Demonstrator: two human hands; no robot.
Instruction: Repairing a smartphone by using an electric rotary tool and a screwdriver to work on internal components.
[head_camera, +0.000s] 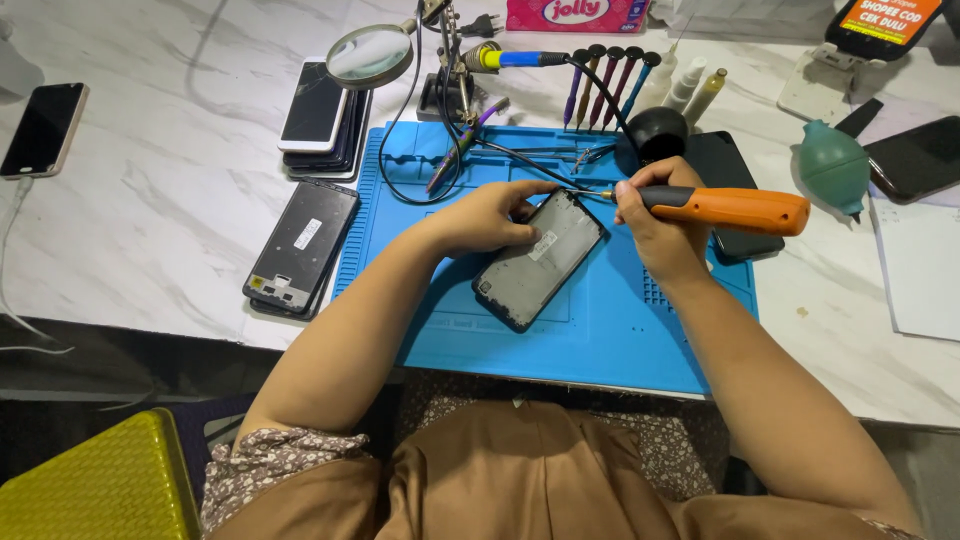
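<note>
While the person sits low in the frame in brown clothes, both arms reach up toward the middle of the picture. A yellow box (100, 490) sits in the lower left corner.

Just past the arms lies a blue work mat (600, 330) on a white marble table (170, 200). On the mat, near the middle of the frame, lies an opened phone (537, 258), tilted, with its dark inside facing up.

The left hand (490, 215) rests on the upper left edge of the opened phone, fingers curled over it and pressing it down. The right hand (655, 220) is just to the right of the phone's top corner. It is closed around an orange electric screwdriver (730, 208), and the thin tip points left and meets the phone's top edge.

To the left of the mat lies a phone frame (300, 245), dark and flat. Above it is a stack of phones (320, 115), and a black phone (43, 128) lies at the far left edge.

Farther up, at the top of the mat, stands a magnifying glass (368, 55) on a holder, with a soldering iron (510, 58) beside it. A row of small screwdrivers (605, 85) stands to the right of that. A green air blower (832, 165) sits in the upper right of the frame, well apart from the hands.
</note>
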